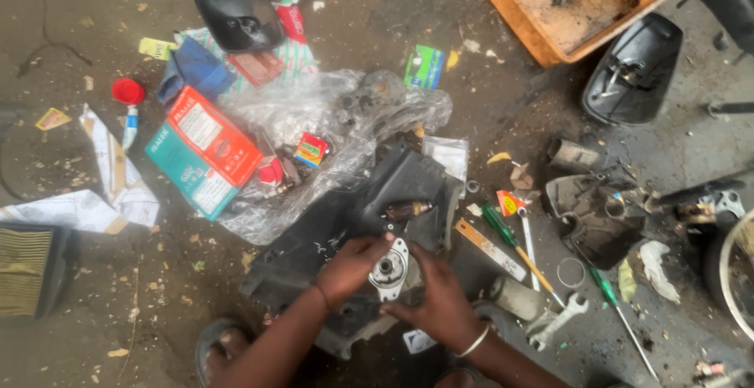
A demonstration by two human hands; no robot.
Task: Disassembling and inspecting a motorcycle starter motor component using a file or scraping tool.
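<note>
I hold a small round metal part with both my hands. My left hand grips it from the left side, fingers closed on its edge. My right hand holds it from the right and from below, and it wears a thin bangle at the wrist. The part is silver with a dark hole in the middle. It sits just above a big black plastic cover that lies on the floor.

To the right of my hands lie a green screwdriver, a silver spanner and another green screwdriver. Farther right is a dirty black engine part.

Far from me, to the left, sits a red and green box beside a crumpled clear plastic bag. A black mirror lies at the far side. An orange tray stands far right. My sandal shows near me, on the left.
</note>
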